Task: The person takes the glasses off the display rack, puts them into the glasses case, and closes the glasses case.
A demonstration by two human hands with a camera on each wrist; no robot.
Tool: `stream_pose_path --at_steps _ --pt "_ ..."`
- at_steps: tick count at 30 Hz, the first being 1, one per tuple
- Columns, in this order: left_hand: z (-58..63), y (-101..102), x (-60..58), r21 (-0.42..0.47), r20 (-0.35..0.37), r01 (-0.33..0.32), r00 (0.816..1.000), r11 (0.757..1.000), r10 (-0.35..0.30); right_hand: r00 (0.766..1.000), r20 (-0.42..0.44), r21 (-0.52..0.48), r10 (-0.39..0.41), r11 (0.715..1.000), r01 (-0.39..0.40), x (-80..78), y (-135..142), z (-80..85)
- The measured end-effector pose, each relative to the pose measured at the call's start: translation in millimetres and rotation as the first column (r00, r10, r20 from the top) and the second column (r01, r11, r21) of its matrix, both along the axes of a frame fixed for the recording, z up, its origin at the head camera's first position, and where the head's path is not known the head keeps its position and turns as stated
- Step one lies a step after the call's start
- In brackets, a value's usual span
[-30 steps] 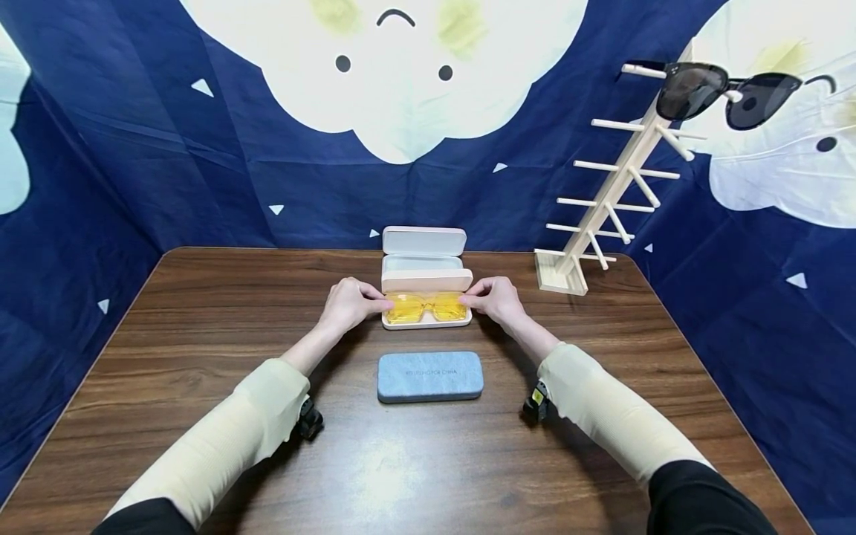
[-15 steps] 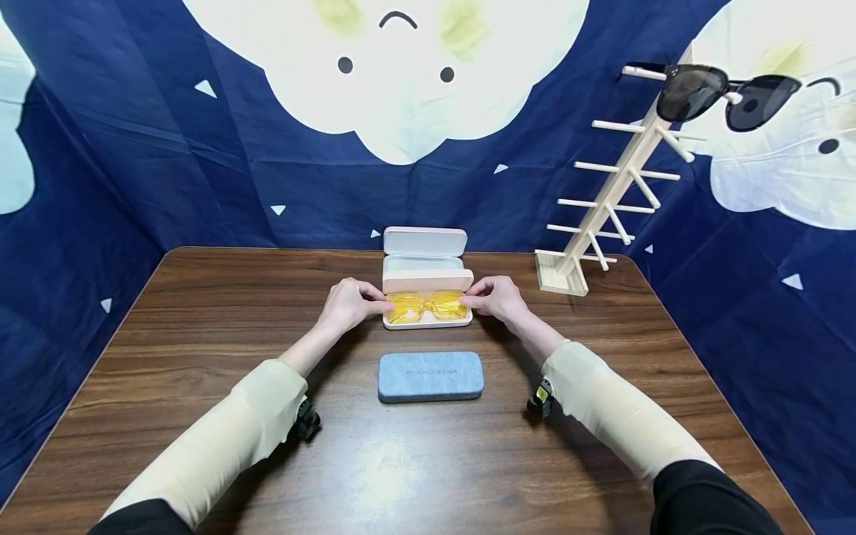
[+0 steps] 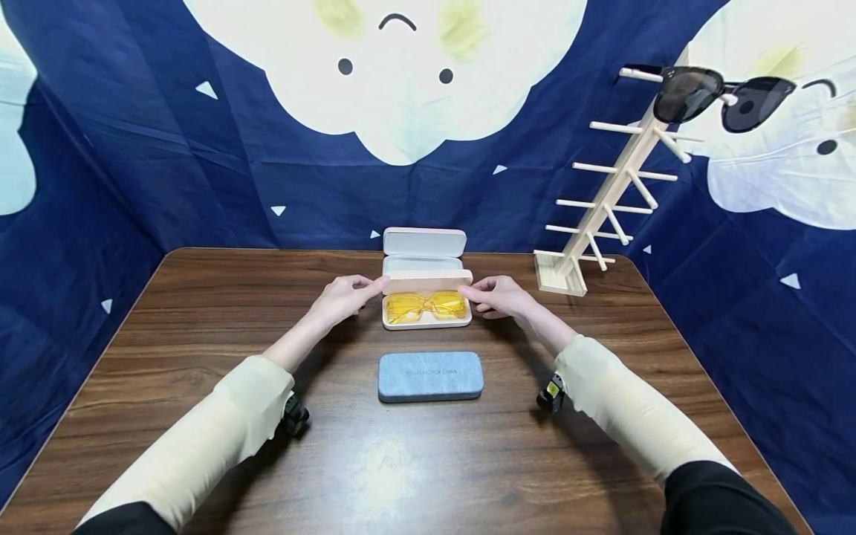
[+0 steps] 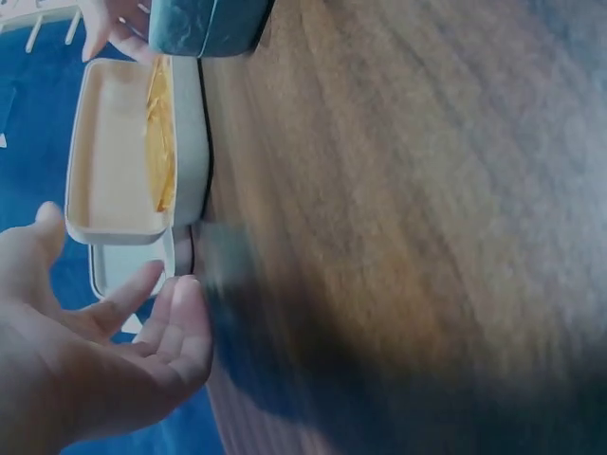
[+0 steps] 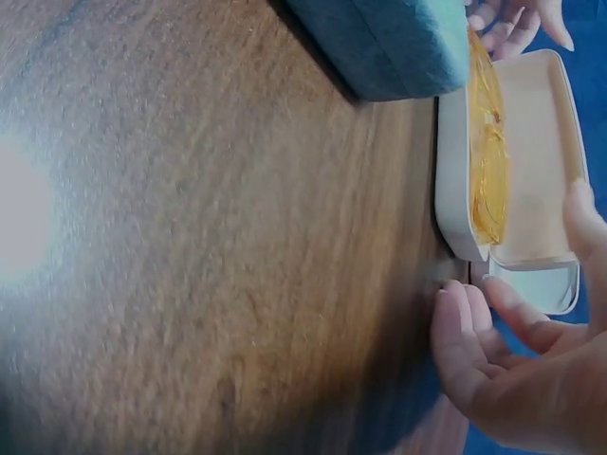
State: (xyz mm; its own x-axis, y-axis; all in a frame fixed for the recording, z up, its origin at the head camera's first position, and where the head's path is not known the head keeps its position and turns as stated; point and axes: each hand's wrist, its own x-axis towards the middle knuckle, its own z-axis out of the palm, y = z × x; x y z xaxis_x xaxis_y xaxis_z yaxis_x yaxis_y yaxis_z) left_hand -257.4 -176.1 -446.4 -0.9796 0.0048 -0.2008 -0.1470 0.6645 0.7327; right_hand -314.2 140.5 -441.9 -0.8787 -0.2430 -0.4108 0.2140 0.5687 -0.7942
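Observation:
Yellow-tinted glasses [image 3: 426, 306] lie inside a pale glasses case [image 3: 428, 325], whose lid [image 3: 428, 281] stands raised at the back. At the case's left side is my left hand [image 3: 342, 299], thumb by the lid's left edge. My right hand [image 3: 501, 297] is at the right side, its thumb tip by the case's right back corner. In the left wrist view the left fingers [image 4: 185, 313] are spread with nothing between them and the thumb. The right wrist view shows the right fingers [image 5: 460, 327] parted from the thumb likewise, beside the end of the case.
A closed blue glasses case [image 3: 430, 377] lies in front of the pale one. Behind the pale case stands another open case [image 3: 423, 244] with light lining. A wooden peg stand [image 3: 605, 186] at the back right carries dark sunglasses [image 3: 686, 95]. Blue cloth [image 3: 301, 186] hangs behind the table.
Both hands have let go of the yellow glasses, which now rest in the case. The left hand has moved up to the lid's edge; the right hand has shifted slightly away from the glasses.

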Motion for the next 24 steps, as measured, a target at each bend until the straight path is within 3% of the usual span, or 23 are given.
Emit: stream_pose_path --at_steps 4,12,24 --pt "5.9 -1.4 -2.1 0.043 0.076 0.005 0.997 0.999 -0.008 0.999 0.049 0.01 0.004 1.0 -0.004 -0.8 -1.6 6.2" --pt "10.0 -2.4 -6.9 0.137 0.152 0.008 0.988 0.991 -0.029 0.996 0.094 0.014 0.002 1.0 -0.003 -4.5 -5.2 11.5" --pt "11.8 1.1 -18.7 0.185 0.298 -0.002 0.953 0.983 -0.054 0.992 0.105 0.045 0.066 0.997 -0.071 -7.2 -6.7 19.3"
